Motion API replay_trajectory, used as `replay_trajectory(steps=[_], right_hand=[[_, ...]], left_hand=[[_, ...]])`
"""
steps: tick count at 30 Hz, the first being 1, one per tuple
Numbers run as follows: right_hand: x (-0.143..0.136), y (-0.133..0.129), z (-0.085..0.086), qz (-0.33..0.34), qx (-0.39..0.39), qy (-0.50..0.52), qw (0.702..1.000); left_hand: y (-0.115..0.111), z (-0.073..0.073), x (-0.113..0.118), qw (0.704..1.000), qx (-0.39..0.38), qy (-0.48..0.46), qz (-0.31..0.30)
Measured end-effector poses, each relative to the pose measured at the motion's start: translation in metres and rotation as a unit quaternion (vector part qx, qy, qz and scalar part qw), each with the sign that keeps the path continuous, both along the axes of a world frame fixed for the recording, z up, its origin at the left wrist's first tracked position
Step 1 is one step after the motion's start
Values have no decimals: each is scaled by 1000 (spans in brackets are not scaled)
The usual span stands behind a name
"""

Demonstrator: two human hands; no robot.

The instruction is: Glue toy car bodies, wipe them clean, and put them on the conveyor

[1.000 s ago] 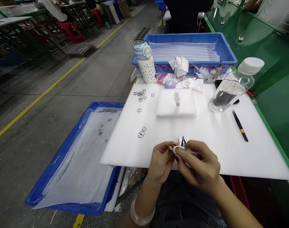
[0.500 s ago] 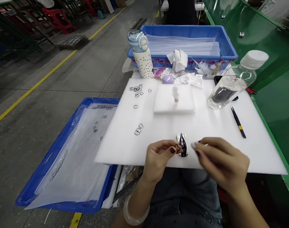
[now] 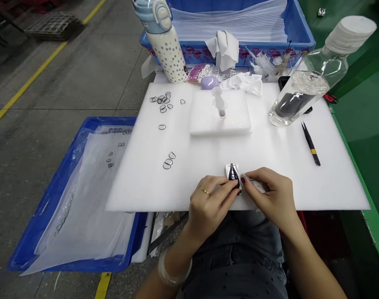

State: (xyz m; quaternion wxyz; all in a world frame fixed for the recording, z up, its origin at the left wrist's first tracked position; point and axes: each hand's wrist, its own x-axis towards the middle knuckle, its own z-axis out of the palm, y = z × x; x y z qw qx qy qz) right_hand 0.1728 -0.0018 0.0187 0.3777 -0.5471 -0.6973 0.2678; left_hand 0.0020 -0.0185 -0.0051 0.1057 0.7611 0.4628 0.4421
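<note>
A small black-and-white toy car [image 3: 232, 171] rests near the front edge of the white foam board [image 3: 270, 153]. My left hand [image 3: 206, 203] has its fingers closed on the car's rear part, which they partly hide. Just right of the car, my right hand [image 3: 273, 193] pinches a wad of white cloth or tissue [image 3: 258, 185], its tip close to the car's side. Whether the wad touches the car I cannot tell. Thin black rings [image 3: 168, 162] lie to the left on the board. Tweezers [image 3: 310, 143] lie on the right.
Behind are a foam block [image 3: 220, 124] holding a small clear cup, a dotted flask [image 3: 169, 56], a purple case [image 3: 210, 82] and crumpled tissues. A bottle of clear liquid [image 3: 298, 99] leans at the right. Blue trays [image 3: 83, 124] stand left and at the back [image 3: 192, 50].
My left hand has come down onto the toy car, fingers now on its rear. My right hand has moved left, bringing the white wad beside the car. The view has tilted downward.
</note>
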Motion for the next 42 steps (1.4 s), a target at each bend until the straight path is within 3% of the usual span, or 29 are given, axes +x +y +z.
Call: replay_trajectory(steps=[9, 21, 24, 28, 30, 34, 37, 40, 42], right_hand=[[1, 1, 1, 14, -38, -1, 999], [-2, 2, 0, 16, -32, -50, 998], [0, 4, 2, 29, -61, -60, 996], [7, 9, 6, 63, -123, -12, 990], [10, 9, 7, 56, -133, 3, 990], [9, 6, 5, 33, -116, 0, 993], [7, 3, 2, 31, -89, -4, 996], [6, -2, -3, 13, -15, -1, 1000], [6, -8, -7, -29, 61, -8, 998]], left_hand=[[3, 7, -6, 991, -114, -68, 21], [9, 9, -7, 979, -185, -87, 16], [19, 12, -17, 977, -205, -50, -33], [34, 16, -32, 956, -241, 0, -166], [38, 16, -35, 949, -253, -8, -186], [35, 15, -36, 958, -238, -13, -160], [34, 16, -36, 957, -227, 8, -180], [34, 13, -33, 953, -210, 57, -209], [34, 10, -29, 965, -183, 58, -178]])
